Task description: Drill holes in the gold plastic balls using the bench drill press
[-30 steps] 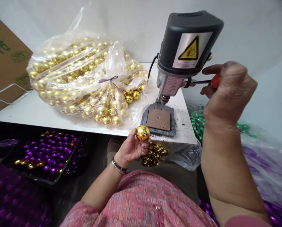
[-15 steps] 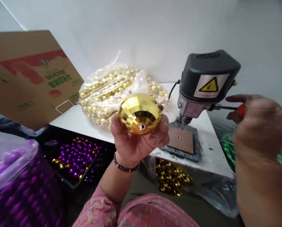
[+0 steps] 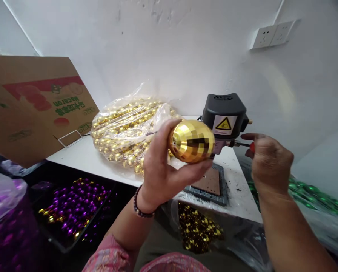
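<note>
My left hand (image 3: pixel 163 168) is raised in front of the table, its fingers and thumb around a shiny gold ball with mirrored facets (image 3: pixel 192 141). The ball hides part of the bench drill (image 3: pixel 224 117) and its chuck. My right hand (image 3: pixel 271 164) stays to the right of the drill, closed on the red knob (image 3: pixel 252 147) of the drill's feed lever. Below the drill head lies a grey base with a brown pad (image 3: pixel 210 182), partly hidden by the ball and my left hand.
A large clear bag of gold balls (image 3: pixel 120 139) lies on the white table (image 3: pixel 81 156), with a cardboard sheet (image 3: pixel 36 104) to its left. Below are a black tray of purple and gold balls (image 3: pixel 74 207), loose gold balls on plastic (image 3: pixel 198 228), and bagged green balls (image 3: pixel 310 196).
The view has swung up and back, so the drill looks smaller. The gold ball has moved right toward the drill and turned in my left hand. My right hand remains on the knob.
</note>
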`<state>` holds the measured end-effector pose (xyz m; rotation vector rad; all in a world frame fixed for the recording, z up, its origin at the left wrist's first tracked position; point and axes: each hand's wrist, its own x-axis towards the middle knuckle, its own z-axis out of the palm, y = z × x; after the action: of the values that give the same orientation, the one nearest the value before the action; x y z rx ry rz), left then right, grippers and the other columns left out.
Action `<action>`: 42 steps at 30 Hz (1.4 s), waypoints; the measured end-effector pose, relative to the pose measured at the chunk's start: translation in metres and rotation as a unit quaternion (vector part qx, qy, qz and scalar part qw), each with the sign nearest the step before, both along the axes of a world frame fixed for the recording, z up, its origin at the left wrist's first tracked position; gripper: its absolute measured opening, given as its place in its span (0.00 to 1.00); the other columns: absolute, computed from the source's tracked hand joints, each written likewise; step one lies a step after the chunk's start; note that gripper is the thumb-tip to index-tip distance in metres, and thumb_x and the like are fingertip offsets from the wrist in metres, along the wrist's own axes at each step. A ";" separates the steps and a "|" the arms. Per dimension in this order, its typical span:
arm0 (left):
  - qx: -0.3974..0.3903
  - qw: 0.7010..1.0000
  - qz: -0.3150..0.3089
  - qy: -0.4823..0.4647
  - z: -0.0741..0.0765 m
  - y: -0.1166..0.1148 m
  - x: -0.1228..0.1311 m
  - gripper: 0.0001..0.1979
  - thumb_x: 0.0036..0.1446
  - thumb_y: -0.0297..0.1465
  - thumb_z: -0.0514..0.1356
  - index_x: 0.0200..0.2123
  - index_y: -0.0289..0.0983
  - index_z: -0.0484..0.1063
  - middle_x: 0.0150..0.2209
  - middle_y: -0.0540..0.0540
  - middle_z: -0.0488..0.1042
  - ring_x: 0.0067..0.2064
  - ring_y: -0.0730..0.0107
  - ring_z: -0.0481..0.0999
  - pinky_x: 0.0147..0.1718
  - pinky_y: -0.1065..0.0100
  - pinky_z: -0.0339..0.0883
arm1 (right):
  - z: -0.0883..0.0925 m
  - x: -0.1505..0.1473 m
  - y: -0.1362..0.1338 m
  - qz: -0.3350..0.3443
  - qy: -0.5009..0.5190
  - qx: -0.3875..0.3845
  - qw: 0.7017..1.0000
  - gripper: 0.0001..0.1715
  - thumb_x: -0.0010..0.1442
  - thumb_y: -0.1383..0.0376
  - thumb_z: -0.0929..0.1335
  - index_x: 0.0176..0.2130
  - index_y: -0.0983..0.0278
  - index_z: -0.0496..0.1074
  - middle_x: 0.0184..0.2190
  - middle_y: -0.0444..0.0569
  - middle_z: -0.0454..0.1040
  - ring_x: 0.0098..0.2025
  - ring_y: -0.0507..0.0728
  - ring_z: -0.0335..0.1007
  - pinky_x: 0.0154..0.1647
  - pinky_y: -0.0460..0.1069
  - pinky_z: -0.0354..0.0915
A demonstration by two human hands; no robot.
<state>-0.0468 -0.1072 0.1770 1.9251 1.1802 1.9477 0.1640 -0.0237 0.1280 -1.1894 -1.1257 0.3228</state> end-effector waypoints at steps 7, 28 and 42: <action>0.249 0.944 0.191 0.102 0.030 -0.001 -0.001 0.33 0.49 0.35 0.71 0.57 0.47 0.66 0.54 0.45 0.71 0.63 0.51 0.66 0.62 0.50 0.65 | -0.003 0.002 0.002 0.017 -0.016 0.003 1.000 0.24 0.57 0.52 0.61 0.33 0.65 0.79 0.22 0.44 0.66 0.25 0.50 0.58 0.30 0.49 0.59; 0.316 0.919 0.228 0.058 0.045 -0.027 0.003 0.37 0.47 0.39 0.71 0.62 0.51 0.66 0.56 0.48 0.67 0.55 0.57 0.69 0.57 0.55 0.68 | -0.005 0.004 0.002 0.024 -0.013 -0.033 0.999 0.21 0.56 0.53 0.62 0.34 0.63 0.79 0.27 0.46 0.74 0.27 0.51 0.61 0.33 0.49 0.61; -0.374 0.828 -0.123 0.399 -0.148 0.040 -0.035 0.28 0.59 0.35 0.64 0.62 0.39 0.68 0.57 0.37 0.74 0.50 0.57 0.79 0.51 0.59 0.73 | -0.011 0.005 -0.006 0.036 -0.010 0.012 0.999 0.22 0.61 0.52 0.63 0.33 0.64 0.78 0.20 0.42 0.61 0.24 0.49 0.57 0.27 0.48 0.56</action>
<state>-0.0821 -0.0668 0.0288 2.2341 1.4399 0.3437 0.1686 -0.0295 0.1168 -1.1339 -1.1884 0.3528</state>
